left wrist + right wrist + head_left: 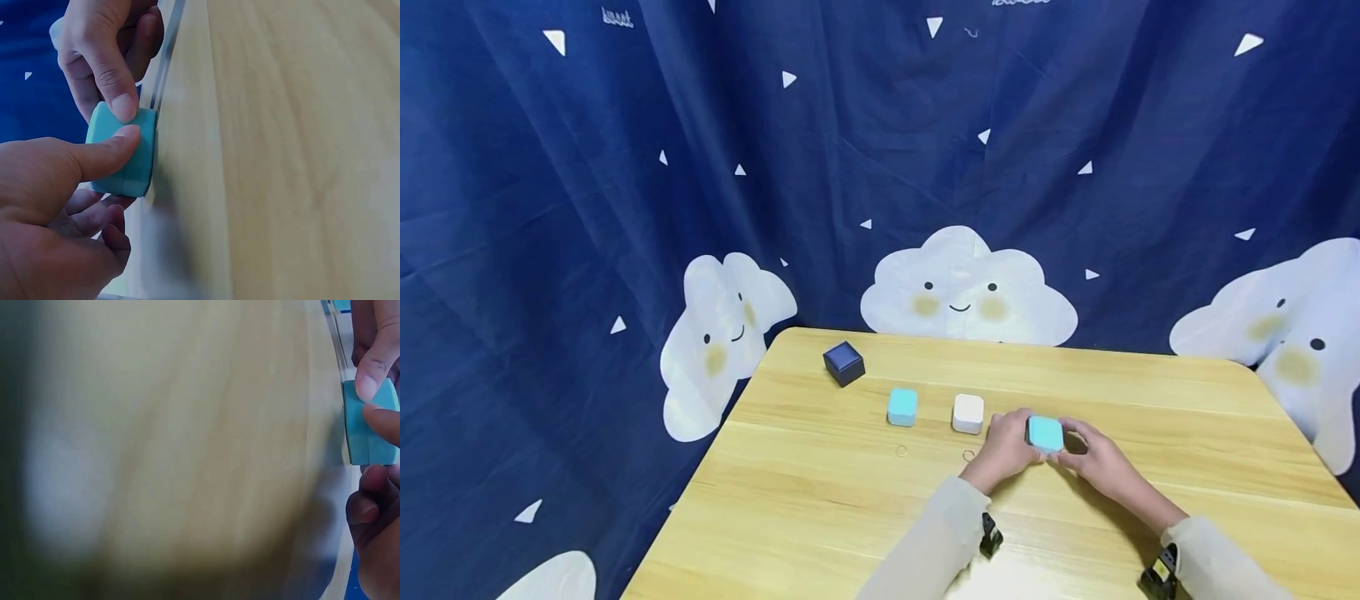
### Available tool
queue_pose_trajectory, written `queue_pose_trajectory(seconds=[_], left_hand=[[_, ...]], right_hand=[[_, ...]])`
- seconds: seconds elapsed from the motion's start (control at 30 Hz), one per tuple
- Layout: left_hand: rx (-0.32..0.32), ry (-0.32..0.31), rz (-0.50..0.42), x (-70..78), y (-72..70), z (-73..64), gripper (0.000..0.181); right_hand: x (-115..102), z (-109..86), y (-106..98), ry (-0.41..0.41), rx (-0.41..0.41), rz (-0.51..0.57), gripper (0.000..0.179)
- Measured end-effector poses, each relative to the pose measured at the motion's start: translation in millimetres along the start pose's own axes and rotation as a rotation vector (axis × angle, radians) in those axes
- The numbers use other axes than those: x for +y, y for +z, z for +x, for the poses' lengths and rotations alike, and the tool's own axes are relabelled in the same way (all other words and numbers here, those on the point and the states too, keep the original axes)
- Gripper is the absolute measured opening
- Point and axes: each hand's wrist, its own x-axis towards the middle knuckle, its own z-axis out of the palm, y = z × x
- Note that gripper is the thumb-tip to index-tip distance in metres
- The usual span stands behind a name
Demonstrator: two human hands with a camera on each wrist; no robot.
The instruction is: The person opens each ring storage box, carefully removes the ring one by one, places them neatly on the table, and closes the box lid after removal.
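A small turquoise ring box point(1046, 434) with rounded corners is held between both hands, at the right of the row of boxes. My left hand point(1009, 446) grips its left side, and my right hand point(1097, 460) grips its right side. In the left wrist view, both thumbs press on the near face of the box point(139, 164), their tips close together. A thin seam runs down the box point(358, 440) in the right wrist view, and its lid looks closed. The fingers behind the box are partly hidden.
Left of the hands stand a white box point(967, 414), another turquoise box point(902, 407) and a dark blue box point(844, 364) farther back. A dark thin ring point(968, 456) and a gold-coloured ring point(902, 451) lie on the wooden table point(820, 500). A blue curtain point(820, 167) hangs behind.
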Motion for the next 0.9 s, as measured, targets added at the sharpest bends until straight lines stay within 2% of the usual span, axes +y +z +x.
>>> queue_pose_trajectory(seconds=[0.4,0.63,0.8,0.9], left_hand=[[0.023,-0.035,-0.021,1.0,8.9,16.5,0.063],[0.022,-0.045,-0.048,0.8,6.5,23.2,0.066],[-0.024,-0.043,-0.093,-2.1,6.5,23.2,0.067],[-0.051,-0.04,-0.11,-3.6,8.2,23.1,0.074]], right_hand=[[6.4,10.7,-5.7,0.02,-0.017,0.0,0.066],[6.1,19.1,-10.9,0.025,-0.027,-0.002,0.067],[7.5,20.7,-11.8,0.041,-0.067,0.027,0.072],[8.5,21.2,-12.2,0.04,-0.09,0.057,0.079]])
